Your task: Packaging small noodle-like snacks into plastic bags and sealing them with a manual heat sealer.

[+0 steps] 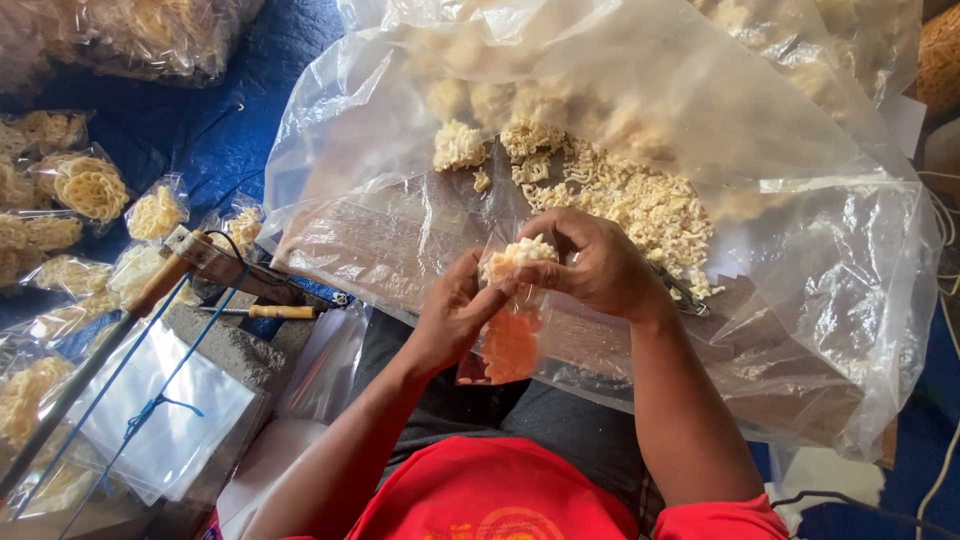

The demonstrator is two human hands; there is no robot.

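Nearest: red shirt (500, 495) at bottom edge, dark trousers (560, 425) above it, forearms reaching forward over lap.

Left hand (455, 315) closed on edge of small clear pouch (510, 335), fingers pinching its mouth. Right hand (595, 265) curled over top of same pouch, pressing pale raw crackers (518, 255) down into opening. Pouch upright between both hands, over lap; lower part showing orange-tinted pieces, top heaped with cream ones. Judged close to full, not yet sealed.

Left of lap: stack of flat empty clear pouches (165, 420) on grey block, so plenty left to fill by the look of it. Beside it a lever-type sealer with wooden handle (165, 280), blue cord (150, 405) running along it, yellow-handled tool (280, 311) lying just beside.

Ahead of hands: big clear plastic sack (800, 300) spread open, loose heap of cream curled crackers (630, 200) inside, still a large supply.

Far left, on blue tarp (220, 130): row of filled small pouches (95, 190), each a clear square packet with yellow lattice crackers, no labels visible. So a fair batch done already. Farther back, more bulk bags (150, 35) of same stuff, top left and top right.
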